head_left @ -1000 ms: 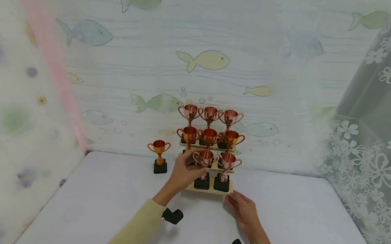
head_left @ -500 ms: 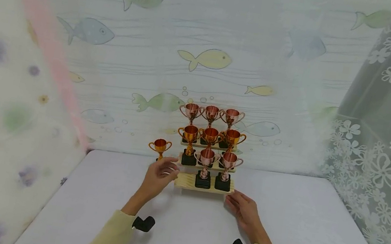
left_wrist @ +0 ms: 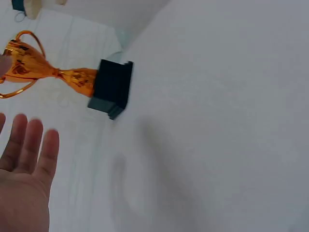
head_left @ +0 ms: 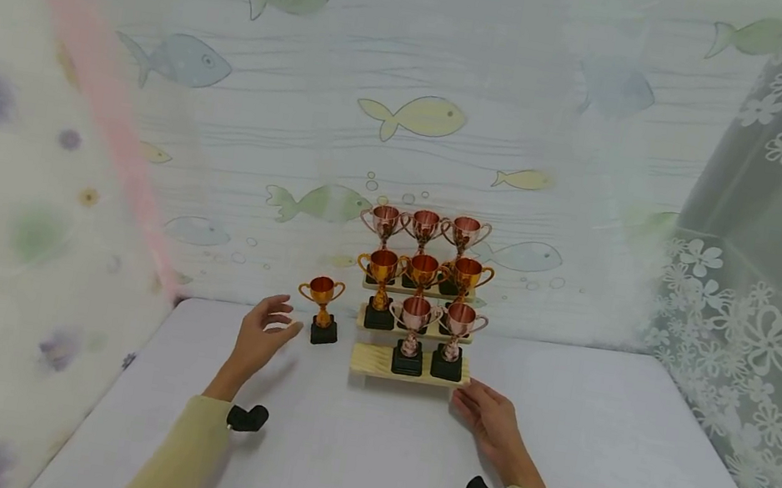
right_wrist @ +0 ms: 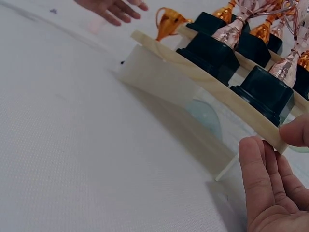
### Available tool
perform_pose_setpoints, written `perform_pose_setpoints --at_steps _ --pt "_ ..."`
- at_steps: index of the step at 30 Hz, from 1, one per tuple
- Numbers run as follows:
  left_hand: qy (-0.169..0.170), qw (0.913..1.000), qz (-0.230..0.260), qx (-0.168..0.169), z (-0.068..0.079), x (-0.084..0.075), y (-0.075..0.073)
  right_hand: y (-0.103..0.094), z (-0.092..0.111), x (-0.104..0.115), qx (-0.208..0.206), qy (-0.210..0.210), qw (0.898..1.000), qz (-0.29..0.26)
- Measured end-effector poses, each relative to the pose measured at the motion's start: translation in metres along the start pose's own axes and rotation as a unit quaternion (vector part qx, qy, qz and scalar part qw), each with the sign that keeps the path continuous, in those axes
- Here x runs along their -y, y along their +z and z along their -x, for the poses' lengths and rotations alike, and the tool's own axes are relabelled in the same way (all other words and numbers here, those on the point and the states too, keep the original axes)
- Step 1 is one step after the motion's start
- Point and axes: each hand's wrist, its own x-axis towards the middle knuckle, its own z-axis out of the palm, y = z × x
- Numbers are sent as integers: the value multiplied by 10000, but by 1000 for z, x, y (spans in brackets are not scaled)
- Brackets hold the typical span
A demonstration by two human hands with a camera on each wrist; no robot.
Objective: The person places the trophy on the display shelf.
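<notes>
A gold trophy cup point(head_left: 323, 320) with a black base stands on the table, left of the tiered wooden display stand point(head_left: 371, 359). My left hand point(head_left: 259, 336) hovers just left of this trophy, fingers spread and holding nothing; in the left wrist view its palm point(left_wrist: 24, 193) faces up beside the gold trophy point(left_wrist: 77, 79). My right hand point(head_left: 488, 423) pinches the right front corner of the stand's lowest board, thumb above and fingers below, as the right wrist view shows on the board's end point(right_wrist: 270, 133). Two rose-gold trophies point(head_left: 450, 346) stand on that step's middle and right; its left part is bare wood.
Three gold trophies point(head_left: 424, 270) fill the middle step and three copper ones point(head_left: 424, 228) the top step. A white cloth covers the table point(head_left: 358, 467). A fish-printed curtain point(head_left: 420, 46) hangs right behind, with a flowered drape on each side.
My left hand has moved left, from beside the rose-gold trophies on the lowest step, past the lone gold trophy, to its left side. My right hand keeps its place at the stand's corner.
</notes>
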Motion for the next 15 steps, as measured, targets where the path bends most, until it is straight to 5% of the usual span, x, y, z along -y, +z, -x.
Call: perform_pose_setpoints --at_steps 4,15 --pt "-246 9995 -117 167 -21 17 6 0 0 -1 -7 -21 10000 -23" --pt "-97 9988 482 -19 -43 8 40 1 -2 -1 -29 -57 10000 -27"
